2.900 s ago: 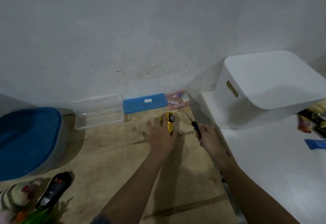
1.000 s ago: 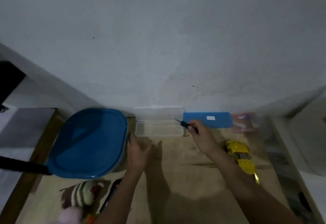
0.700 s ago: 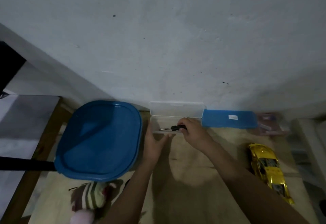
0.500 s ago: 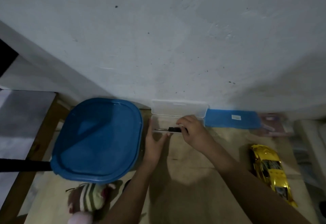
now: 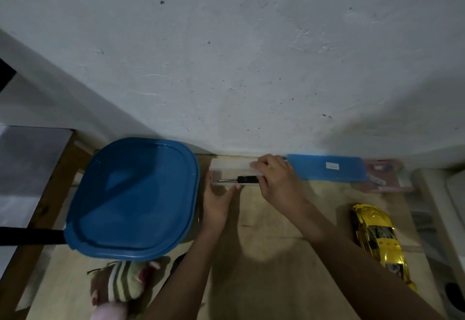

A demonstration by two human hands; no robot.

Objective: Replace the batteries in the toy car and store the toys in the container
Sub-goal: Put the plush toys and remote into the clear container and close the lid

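Note:
A black-handled screwdriver (image 5: 239,180) lies inside a clear plastic case (image 5: 227,166) that stands against the wall. My right hand (image 5: 276,183) has its fingers curled over the case's lid, which is partly lowered. My left hand (image 5: 216,201) grips the case's left front corner, thumb at its end. The yellow toy car (image 5: 377,236) rests on its wheels on the wooden surface to the right, apart from both hands. A large container with a blue lid (image 5: 133,198), closed, stands to the left. A striped plush toy (image 5: 120,284) lies in front of it.
A flat blue case (image 5: 324,168) and a pinkish packet (image 5: 387,177) lie along the wall to the right. A black toy (image 5: 180,261) shows partly under my left forearm. A white unit's edge (image 5: 442,209) borders the right side; a black bar (image 5: 27,236) juts in at left.
My right hand laid the screwdriver in the clear case, let it go and moved onto the lid, which has come down. The yellow car was set down earlier.

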